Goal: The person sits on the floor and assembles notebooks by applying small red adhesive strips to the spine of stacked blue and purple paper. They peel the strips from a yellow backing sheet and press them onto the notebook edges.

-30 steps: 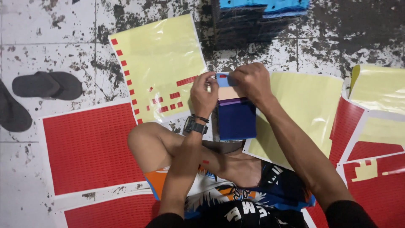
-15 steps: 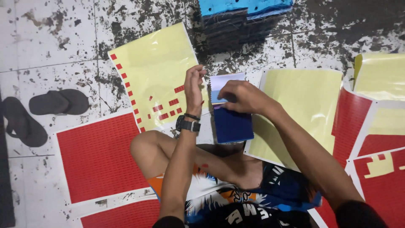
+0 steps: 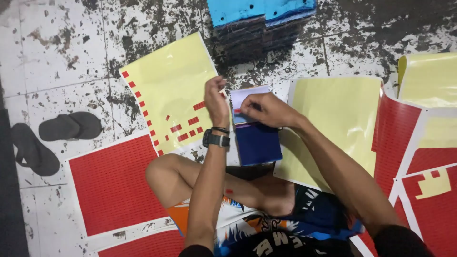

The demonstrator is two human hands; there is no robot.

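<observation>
Blue pouch: a flat dark blue rectangular item [image 3: 257,143] lies on the floor just past the person's crossed legs, at the centre of the view. Its far end shows a paler, lavender flap or lining [image 3: 246,96].
Right hand: the right hand [image 3: 266,110] rests on the far part of the blue pouch, fingers curled down and pressing on the pale flap. It looks closed on the flap, though the fingertips are partly hidden.
Left hand: the left hand [image 3: 216,99] is raised just left of the pouch, thumb and fingers pinched together on something very small, possibly a red sticker. I cannot tell for sure what it holds. A black wristwatch [image 3: 215,139] sits on that wrist.
Handling: judged from its look, the pouch is light, thin and floppy, so it needs 1 hand holding it flat while the other works. The edges of the flap seem the best place to grip.
Left: a yellow backing sheet [image 3: 166,85] with a few small red stickers left lies just beside the left hand. Nearer left is a full red sticker sheet [image 3: 109,185].
Right: another yellow sheet [image 3: 338,119], then red and yellow sheets overlapping.
Far: a stack of blue and dark items [image 3: 262,19].
Far left: 2 dark sandals [image 3: 52,138] on the stained tile floor [image 3: 57,47].
</observation>
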